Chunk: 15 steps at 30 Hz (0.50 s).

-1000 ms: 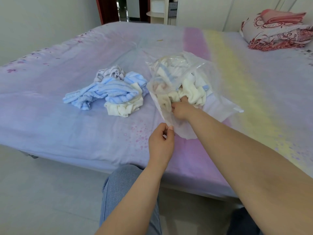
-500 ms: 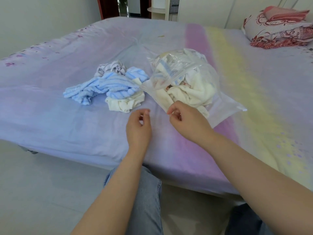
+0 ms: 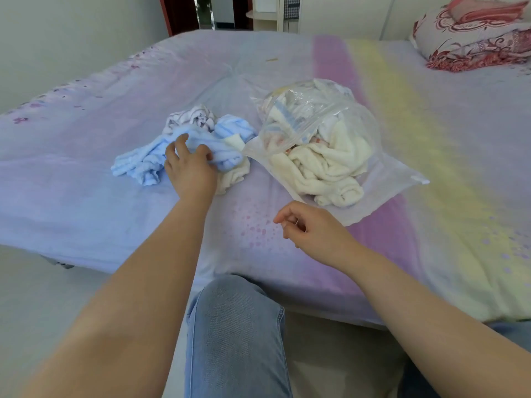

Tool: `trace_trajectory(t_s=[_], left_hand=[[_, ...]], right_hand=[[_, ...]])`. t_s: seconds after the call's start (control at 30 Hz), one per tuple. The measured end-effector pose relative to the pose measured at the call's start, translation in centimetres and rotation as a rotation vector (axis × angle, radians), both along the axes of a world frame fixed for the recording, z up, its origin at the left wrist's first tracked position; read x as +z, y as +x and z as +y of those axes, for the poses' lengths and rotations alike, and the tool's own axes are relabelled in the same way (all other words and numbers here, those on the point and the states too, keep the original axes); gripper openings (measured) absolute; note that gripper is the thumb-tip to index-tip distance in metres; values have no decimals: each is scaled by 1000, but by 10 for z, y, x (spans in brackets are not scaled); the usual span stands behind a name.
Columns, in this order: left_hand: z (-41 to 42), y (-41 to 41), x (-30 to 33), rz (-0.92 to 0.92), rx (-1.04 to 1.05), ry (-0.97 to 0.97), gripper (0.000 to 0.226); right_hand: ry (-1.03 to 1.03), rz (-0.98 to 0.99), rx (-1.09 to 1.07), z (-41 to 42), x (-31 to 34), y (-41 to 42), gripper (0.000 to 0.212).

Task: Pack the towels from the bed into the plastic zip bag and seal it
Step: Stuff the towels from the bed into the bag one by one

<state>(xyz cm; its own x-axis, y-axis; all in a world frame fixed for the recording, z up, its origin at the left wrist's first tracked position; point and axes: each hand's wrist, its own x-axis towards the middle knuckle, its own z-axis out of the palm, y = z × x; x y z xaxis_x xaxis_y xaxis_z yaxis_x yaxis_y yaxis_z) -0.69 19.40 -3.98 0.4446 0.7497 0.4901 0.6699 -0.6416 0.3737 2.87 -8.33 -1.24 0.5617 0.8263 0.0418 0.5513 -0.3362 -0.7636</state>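
Observation:
A clear plastic zip bag (image 3: 382,179) lies on the bed, bulging with cream and white towels (image 3: 324,165), its open mouth facing me. To its left sits a loose pile: a light blue striped towel (image 3: 138,162), a cream towel (image 3: 234,176) under it and a grey-white patterned one (image 3: 192,117) behind. My left hand (image 3: 189,165) rests on the blue towel with its fingers spread and starting to curl into the cloth. My right hand (image 3: 304,224) hovers just in front of the bag's mouth, fingers loosely curled, holding nothing.
The bed (image 3: 86,196) has a lilac, purple and yellow sheet. A folded red-patterned quilt and pillow (image 3: 471,33) lie at the far right corner. My knee in jeans (image 3: 235,326) is against the bed's near edge. A doorway (image 3: 201,10) is behind the bed.
My left hand has let go of the bag's edge and reached left onto the blue towel. My right hand has come out of the bag and drawn back toward me.

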Motion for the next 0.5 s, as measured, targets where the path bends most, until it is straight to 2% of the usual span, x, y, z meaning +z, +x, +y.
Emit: trace_trajectory(t_s=[0.1,0.23,0.37,0.43,0.5], left_hand=[[-11,-15,-3,-124,18,8,15],[-41,-36,21,-515,-6,-135,13],[-117,-61,50,-600,-221,-251,10],[-153,-69,55,-654,-359,-436,15],[-175,-72,52,-746,-470,-745,16]], right_hand=[[7,38,6,4,1,-2,19],[122,148,-20,4,0,-5,25],[323,300,65,4,8,-11,63],[369,312,171,4,11,-14,70],[356,372,195,0,12,-16,63]])
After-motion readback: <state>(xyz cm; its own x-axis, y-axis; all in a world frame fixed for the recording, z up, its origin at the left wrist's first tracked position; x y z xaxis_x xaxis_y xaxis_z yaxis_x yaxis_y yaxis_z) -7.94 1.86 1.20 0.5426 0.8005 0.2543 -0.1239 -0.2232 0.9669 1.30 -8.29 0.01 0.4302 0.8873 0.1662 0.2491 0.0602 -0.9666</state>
